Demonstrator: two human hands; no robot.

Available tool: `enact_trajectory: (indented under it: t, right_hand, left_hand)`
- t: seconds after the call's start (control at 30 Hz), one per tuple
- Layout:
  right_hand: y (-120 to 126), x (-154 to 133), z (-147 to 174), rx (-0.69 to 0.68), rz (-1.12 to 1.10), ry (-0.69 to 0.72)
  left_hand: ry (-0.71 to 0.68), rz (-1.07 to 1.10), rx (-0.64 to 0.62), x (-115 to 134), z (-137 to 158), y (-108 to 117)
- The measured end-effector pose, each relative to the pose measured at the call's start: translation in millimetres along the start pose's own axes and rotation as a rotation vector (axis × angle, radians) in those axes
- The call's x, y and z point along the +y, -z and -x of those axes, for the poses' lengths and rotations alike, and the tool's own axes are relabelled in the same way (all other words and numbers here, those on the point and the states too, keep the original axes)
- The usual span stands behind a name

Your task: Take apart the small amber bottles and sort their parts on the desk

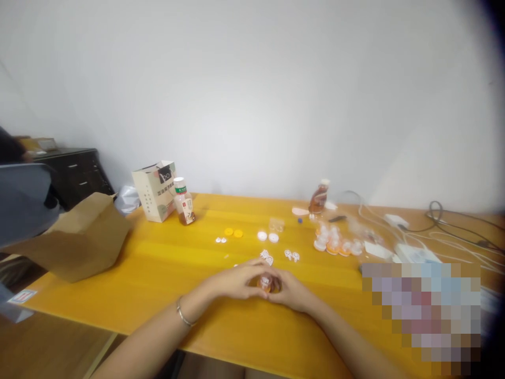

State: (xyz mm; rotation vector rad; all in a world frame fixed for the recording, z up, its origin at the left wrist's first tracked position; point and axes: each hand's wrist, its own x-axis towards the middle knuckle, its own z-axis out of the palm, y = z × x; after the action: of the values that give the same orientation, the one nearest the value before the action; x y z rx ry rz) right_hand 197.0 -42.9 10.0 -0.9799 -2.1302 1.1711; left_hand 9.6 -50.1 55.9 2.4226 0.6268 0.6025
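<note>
My left hand (242, 280) and my right hand (290, 291) meet near the front middle of the table. Between their curved fingers is a small clear-domed piece with an orange base (265, 284), partly hidden by the fingers. Just beyond the fingertips lie white openwork pieces (267, 257), with two more white openwork pieces (292, 256) to the right. Farther back are two white discs (262, 236), two yellow discs (238, 233), two small white pieces (221, 240) and blurred clear parts (276, 225).
Several clear-domed pieces (333, 243) cluster at right, near a brown bottle (319, 197) and cables (437, 216). At left stand a labelled bottle (183, 202), a printed paper bag (153, 192) and a brown paper bag (89, 237). A pixelated patch covers the lower right.
</note>
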Motion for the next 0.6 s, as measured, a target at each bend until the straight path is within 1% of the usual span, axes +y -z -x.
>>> enact_trajectory:
  t: [0.03,0.07,0.17,0.2,0.23,0.33,0.43,0.53,0.6]
  right_hand:
    - [-0.2,1.5,0.0,0.007,0.003,-0.004]
    - [-0.3,2.9,0.1,0.016,0.009,-0.015]
    - [-0.3,5.2,0.5,0.041,0.035,-0.054]
    - [-0.3,5.4,0.5,0.041,0.039,-0.059]
    - [-0.4,5.3,0.5,0.041,0.040,-0.064]
    - [-1.2,4.6,0.4,0.034,0.045,-0.092]
    - [-2.4,3.4,0.6,0.032,0.048,-0.110]
    - [-2.9,1.5,0.9,0.026,0.020,-0.111]
    - [-2.9,-0.1,1.2,0.018,-0.003,-0.119]
  left_hand:
    - [0.001,0.000,-0.001,0.1,0.1,-0.8]
    - [0.030,-0.013,0.034,0.1,0.2,-1.8]
    - [0.187,-0.050,0.226,-1.1,-0.1,-4.2]
    - [0.216,-0.043,0.274,-2.0,-0.4,-4.3]
    - [0.225,-0.027,0.306,-3.3,-1.1,-3.9]
    - [0.193,0.048,0.369,-12.0,-6.7,1.5]
    - [0.196,0.072,0.456,-29.6,-22.8,13.5]
    - [0.206,-0.055,0.483,-55.3,-51.3,29.1]
    - [0.284,-0.155,0.494,-75.1,-73.8,37.2]
